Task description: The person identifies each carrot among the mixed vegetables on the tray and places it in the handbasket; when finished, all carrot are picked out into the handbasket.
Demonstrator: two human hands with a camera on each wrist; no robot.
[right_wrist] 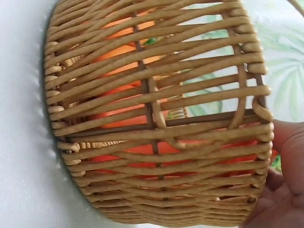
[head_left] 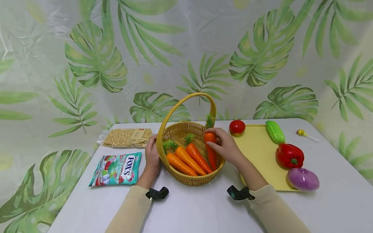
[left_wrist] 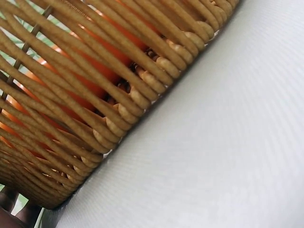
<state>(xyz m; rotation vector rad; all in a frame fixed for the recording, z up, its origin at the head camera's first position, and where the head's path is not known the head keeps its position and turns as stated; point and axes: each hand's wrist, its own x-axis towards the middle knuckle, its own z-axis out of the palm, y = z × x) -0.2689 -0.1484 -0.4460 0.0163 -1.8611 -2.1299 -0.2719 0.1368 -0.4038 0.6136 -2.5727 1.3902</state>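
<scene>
A wicker basket (head_left: 189, 181) with a tall arched handle holds several orange carrots (head_left: 186, 160) with green tufts. My left hand (head_left: 152, 157) rests against the basket's left outer side, its fingers partly hidden by the wicker. My right hand (head_left: 225, 145) reaches over the right rim and holds the thick end of the rightmost carrot (head_left: 212, 157), thumb on one side and fingers across the top. That carrot lies inside the basket, its tuft (head_left: 209, 120) toward the handle. In the right wrist view, the thumb side of my right hand (right_wrist: 287, 175) is at the rim.
To the left lie a clear bag of pale grains (head_left: 119, 138) and a teal FOX'S candy bag (head_left: 116, 170). On the right, a yellow tray (head_left: 253, 155) bears a tomato (head_left: 237, 127), a green vegetable (head_left: 275, 132), a red pepper (head_left: 289, 156) and a purple onion (head_left: 303, 179). A lollipop (head_left: 306, 134) lies beyond.
</scene>
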